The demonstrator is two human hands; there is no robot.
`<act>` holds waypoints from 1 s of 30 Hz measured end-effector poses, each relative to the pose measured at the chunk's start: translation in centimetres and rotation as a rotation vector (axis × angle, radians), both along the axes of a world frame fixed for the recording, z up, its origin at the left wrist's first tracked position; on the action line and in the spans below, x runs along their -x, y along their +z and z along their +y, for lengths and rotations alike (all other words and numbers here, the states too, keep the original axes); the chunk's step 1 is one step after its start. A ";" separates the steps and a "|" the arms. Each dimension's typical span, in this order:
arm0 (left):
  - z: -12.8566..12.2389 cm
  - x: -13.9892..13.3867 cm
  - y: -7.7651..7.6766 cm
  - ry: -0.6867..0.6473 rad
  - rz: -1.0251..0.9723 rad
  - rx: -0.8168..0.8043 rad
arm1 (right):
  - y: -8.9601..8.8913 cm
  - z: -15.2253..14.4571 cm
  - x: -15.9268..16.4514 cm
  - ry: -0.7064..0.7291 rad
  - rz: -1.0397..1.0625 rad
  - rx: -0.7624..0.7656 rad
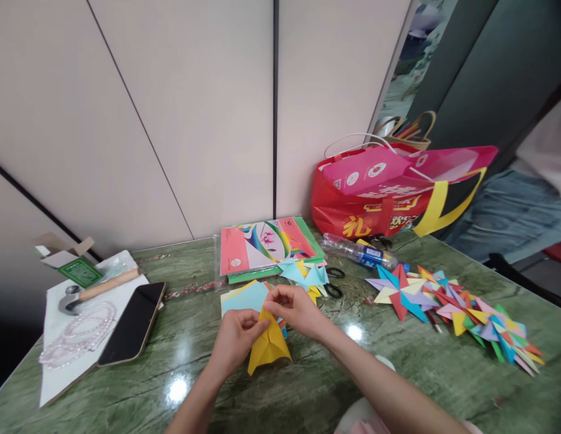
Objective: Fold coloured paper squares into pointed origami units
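Note:
A yellow sheet of origami paper [269,346], creased and partly folded, is held up over the green table by both hands. My left hand [237,337] pinches its left side near the top. At the upper tip, the thumb and fingers of my right hand [292,304] are closed on the paper. Just behind the hands lies a stack of coloured paper sheets [247,298], partly covered by them. Light blue and yellow folded pieces [303,274] rest beyond my right hand, next to black-handled scissors [335,291].
A packet of coloured paper [262,244] lies against the wall. Finished multicoloured paper stars [400,292] spread at the right, near a plastic bottle [359,250] and a red gift bag [375,199]. At the left are a phone [133,325], a hammer [99,289], beads [76,337] and a small box [72,265].

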State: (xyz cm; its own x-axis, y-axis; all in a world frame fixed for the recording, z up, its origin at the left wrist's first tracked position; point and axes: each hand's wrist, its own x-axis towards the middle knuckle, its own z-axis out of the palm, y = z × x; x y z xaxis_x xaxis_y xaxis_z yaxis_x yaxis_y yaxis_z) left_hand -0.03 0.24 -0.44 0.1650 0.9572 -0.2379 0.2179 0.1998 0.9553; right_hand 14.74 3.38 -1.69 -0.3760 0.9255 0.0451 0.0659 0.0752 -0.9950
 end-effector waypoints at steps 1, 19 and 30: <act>0.0 0.0 0.0 -0.007 0.003 0.000 | 0.0 0.0 0.0 -0.004 -0.006 0.005; -0.1 -0.1 0.2 0.093 -0.139 0.036 | -0.4 0.1 0.2 -0.066 -0.088 -0.096; 0.0 0.0 -0.4 0.159 -0.138 -0.029 | -0.6 0.3 0.5 -0.054 -0.062 -0.103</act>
State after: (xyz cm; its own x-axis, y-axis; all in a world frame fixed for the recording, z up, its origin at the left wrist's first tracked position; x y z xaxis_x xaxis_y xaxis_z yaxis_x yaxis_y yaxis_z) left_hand -0.07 0.22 -0.85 0.0399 0.9798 -0.1958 0.0527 0.1936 0.9797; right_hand 14.27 3.72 -2.33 -0.3307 0.9362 0.1188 0.1336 0.1711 -0.9762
